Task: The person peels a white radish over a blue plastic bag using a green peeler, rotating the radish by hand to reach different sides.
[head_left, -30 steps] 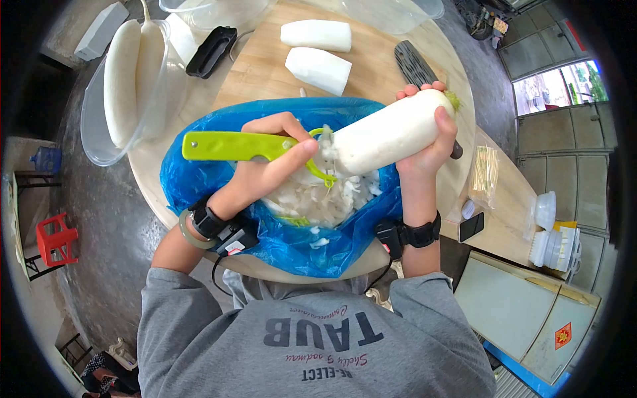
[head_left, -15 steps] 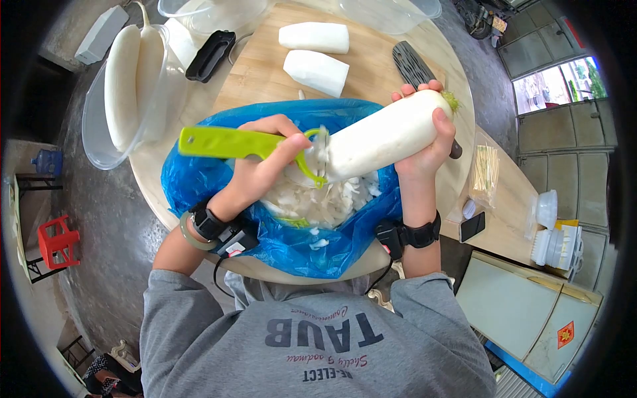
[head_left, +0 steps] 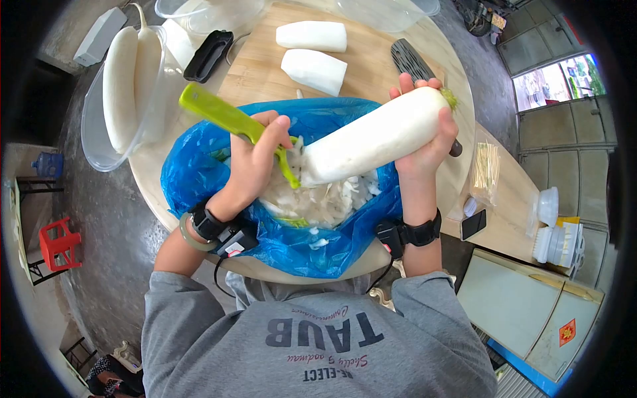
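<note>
My left hand [head_left: 253, 156] is closed around a lime-green peeler [head_left: 215, 109], whose blurred blade end lies at the cut end of a white radish [head_left: 375, 136]. My right hand [head_left: 431, 142] grips that radish near its green stem end, holding it at a tilt above a blue plastic bag [head_left: 312, 255]. White peelings [head_left: 332, 205] with a few green bits fill the opened bag. Beyond it, two peeled radish pieces [head_left: 312, 36] rest on a wooden cutting board [head_left: 259, 73].
A dark-patterned knife [head_left: 411, 61] lies behind my right hand. At left, a clear tub [head_left: 99, 156] holds long radishes [head_left: 121, 93], beside a black tray [head_left: 209, 56]. Skewers in a bag [head_left: 486, 169] and a phone [head_left: 473, 225] lie on a side table to the right.
The peeler has slid left and down to the radish's cut end, its handle now tilted up. The radish's lower end has shifted left; my right hand has barely moved.
</note>
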`<act>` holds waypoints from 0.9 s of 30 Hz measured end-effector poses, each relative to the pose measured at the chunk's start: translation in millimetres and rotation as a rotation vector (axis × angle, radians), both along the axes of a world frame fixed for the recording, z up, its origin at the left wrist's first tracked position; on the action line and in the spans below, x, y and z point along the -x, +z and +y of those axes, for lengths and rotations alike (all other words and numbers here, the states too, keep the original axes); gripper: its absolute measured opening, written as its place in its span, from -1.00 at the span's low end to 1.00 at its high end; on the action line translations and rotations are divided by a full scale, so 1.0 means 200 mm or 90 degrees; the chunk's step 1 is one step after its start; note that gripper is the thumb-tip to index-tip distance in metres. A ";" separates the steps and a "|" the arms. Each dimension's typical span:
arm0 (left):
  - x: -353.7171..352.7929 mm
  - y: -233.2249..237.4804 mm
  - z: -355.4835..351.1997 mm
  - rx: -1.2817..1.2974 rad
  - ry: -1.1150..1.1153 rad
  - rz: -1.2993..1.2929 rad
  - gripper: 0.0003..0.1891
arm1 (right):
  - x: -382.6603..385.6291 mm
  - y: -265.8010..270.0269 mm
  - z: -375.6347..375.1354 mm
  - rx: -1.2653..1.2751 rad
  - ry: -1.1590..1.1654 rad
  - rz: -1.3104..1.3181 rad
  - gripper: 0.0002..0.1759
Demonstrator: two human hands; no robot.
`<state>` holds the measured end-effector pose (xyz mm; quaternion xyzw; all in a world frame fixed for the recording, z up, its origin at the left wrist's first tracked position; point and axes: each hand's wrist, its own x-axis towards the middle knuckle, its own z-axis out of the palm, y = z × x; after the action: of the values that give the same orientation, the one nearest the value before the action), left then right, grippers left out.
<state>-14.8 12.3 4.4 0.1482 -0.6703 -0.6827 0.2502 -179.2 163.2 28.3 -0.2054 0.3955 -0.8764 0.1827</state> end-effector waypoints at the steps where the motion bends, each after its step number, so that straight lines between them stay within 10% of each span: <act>1: 0.00 -0.05 -0.02 -0.038 -0.003 0.041 -0.77 | 0.00 -0.01 0.00 0.019 0.017 -0.005 -0.40; 27: 0.03 0.03 0.02 0.155 -0.069 0.151 -0.93 | 0.04 -0.02 0.01 0.139 0.072 -0.071 -0.51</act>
<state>-20.2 15.6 10.1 -0.0009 -0.7209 -0.6216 0.3066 -186.3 165.4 23.6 -0.1968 0.2750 -0.9124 0.2305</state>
